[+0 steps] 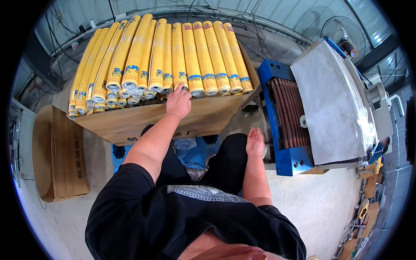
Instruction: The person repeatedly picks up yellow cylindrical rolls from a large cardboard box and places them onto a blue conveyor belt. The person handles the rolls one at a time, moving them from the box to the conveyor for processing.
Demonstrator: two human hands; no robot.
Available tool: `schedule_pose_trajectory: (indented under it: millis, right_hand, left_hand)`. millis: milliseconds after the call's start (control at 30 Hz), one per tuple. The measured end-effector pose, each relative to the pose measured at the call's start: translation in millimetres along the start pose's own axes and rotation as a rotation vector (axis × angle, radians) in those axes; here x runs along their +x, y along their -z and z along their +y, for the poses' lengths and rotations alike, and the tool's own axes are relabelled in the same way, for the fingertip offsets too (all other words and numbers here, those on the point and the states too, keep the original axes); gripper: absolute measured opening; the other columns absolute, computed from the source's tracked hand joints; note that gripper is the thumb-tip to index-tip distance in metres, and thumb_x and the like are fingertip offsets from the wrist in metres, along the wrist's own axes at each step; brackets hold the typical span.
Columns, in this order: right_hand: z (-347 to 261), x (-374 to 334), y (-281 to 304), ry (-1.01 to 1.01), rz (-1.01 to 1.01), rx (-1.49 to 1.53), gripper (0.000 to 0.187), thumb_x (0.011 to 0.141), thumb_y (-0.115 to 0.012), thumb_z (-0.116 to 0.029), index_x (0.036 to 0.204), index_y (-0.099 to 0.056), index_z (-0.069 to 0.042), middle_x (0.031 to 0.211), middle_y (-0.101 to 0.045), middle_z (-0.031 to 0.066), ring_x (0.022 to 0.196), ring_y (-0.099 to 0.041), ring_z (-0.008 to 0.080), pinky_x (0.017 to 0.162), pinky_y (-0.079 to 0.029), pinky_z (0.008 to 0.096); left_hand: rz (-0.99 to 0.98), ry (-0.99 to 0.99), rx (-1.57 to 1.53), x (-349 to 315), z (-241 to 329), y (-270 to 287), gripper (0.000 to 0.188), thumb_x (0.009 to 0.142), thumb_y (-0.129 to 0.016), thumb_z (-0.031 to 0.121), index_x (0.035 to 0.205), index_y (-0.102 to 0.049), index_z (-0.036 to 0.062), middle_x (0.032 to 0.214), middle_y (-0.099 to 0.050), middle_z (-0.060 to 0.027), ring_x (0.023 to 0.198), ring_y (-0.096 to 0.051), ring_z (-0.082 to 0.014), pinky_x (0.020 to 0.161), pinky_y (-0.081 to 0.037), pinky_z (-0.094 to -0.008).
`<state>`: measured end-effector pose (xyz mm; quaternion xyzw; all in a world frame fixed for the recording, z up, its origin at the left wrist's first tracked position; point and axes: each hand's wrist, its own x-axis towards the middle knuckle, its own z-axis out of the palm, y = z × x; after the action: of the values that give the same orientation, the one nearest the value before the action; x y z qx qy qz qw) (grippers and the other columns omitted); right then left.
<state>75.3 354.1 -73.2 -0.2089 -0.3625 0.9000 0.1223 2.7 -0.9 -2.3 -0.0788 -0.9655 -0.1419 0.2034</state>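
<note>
A big cardboard box (173,117) in front of me is heaped with yellow, film-wrapped rolls, their round ends facing me. My left hand (179,103) reaches over its near edge. The index finger is stretched out against the lower end of one yellow roll (179,65) in the middle of the top layer, and the other fingers are loosely bent without gripping. Beside my right knee, my right hand (255,142) rests palm up, fingers apart and slightly curled, with nothing in it.
A tall brown carton (60,160) stands open at the left. To the right is a machine with a blue frame (297,161), dark rollers (288,112) and a pale metal cover (331,99). Behind it stands a fan (344,39). Cables hang along the back wall.
</note>
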Motion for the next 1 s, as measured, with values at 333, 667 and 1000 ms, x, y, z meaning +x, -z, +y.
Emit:
schedule_pose_trajectory:
  millis: [333, 667, 1000]
  right_hand:
    - [-15, 0, 8, -0.093, 0.023, 0.267, 0.051, 0.089, -0.059, -0.032, 0.126, -0.042, -0.003, 0.115, -0.055, 0.0167, 0.096, -0.055, 0.0253, 0.087, -0.047, 0.0393]
    - [-90, 36, -43, -0.082, 0.099, 0.685, 0.11, 0.075, -0.072, -0.05, 0.147, -0.004, -0.005, 0.147, -0.022, 0.02, 0.133, -0.032, 0.0362, 0.102, -0.036, 0.0563]
    - [-78, 56, -46, -0.047, -0.066, 0.753, 0.044, 0.08, -0.071, -0.031, 0.115, -0.054, -0.01, 0.1, -0.061, 0.0101, 0.094, -0.058, 0.0291, 0.082, -0.05, 0.0454]
  left_hand:
    - [-0.061, 0.01, 0.014, -1, -1, -1, 0.011, 0.08, -0.055, 0.016, 0.085, -0.064, 0.0145, 0.107, -0.062, -0.0019, 0.13, -0.038, -0.0203, 0.099, -0.038, -0.0376]
    - [-0.037, 0.018, -0.009, 0, -1, -2, 0.012, 0.079, -0.055, 0.013, 0.086, -0.065, 0.0145, 0.106, -0.062, -0.0014, 0.13, -0.039, -0.0201, 0.099, -0.039, -0.0384]
    - [-0.008, 0.018, -0.049, 1, 0, 0, 0.014, 0.076, -0.057, 0.011, 0.087, -0.066, 0.0137, 0.106, -0.062, -0.0025, 0.129, -0.041, -0.022, 0.1, -0.038, -0.0397]
